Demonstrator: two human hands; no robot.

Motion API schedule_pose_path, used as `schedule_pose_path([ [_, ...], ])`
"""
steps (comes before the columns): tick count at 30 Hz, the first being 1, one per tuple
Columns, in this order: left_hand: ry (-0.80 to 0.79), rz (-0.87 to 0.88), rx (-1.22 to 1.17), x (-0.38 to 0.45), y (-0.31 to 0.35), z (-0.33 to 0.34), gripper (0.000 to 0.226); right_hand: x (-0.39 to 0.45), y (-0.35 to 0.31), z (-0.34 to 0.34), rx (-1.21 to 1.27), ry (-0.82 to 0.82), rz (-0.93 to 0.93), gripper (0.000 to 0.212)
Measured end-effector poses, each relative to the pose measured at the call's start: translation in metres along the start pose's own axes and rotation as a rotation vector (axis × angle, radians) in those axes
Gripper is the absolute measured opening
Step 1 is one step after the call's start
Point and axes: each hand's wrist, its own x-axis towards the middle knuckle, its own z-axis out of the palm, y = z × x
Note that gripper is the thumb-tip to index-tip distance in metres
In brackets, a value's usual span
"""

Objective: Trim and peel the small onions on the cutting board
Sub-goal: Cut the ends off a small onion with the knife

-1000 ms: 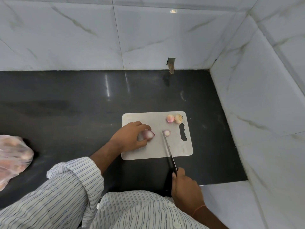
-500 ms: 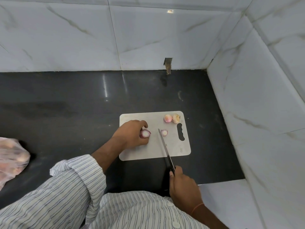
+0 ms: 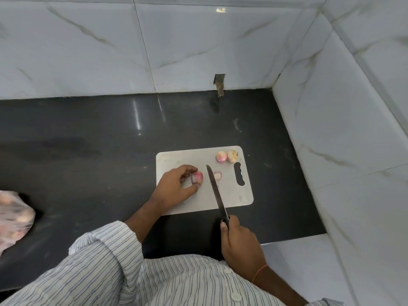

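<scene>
A grey cutting board [image 3: 231, 195] lies on the dark counter. My left hand [image 3: 175, 187] pinches a small pink onion [image 3: 197, 176] between thumb and fingers on the board's left half. My right hand [image 3: 239, 241] grips the handle of a long knife [image 3: 215, 189]; its blade lies across the board just right of that onion. A cut-off onion end [image 3: 217, 175] sits right of the blade. Two more small onions [image 3: 221, 156] [image 3: 232, 155] rest side by side at the board's far right corner.
A plastic bag of onions [image 3: 13, 219] sits at the counter's left edge. White marble-tiled walls [image 3: 331, 129] close in behind and on the right. The black counter [image 3: 88, 162] ends at a white ledge [image 3: 298, 261] near my right hand.
The knife blade has shifted left, away from the cut-off end and close to the held onion. My left hand has turned the onion slightly while keeping hold of it.
</scene>
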Motion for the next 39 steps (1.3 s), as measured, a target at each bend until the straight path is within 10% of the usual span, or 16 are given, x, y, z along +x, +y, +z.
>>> schedule_pose_path([
  [39, 0.110, -0.064, -0.092, -0.009, -0.008, 0.003, 0.046, 0.001, -0.034, -0.009, 0.041, -0.047, -0.044, 0.023],
])
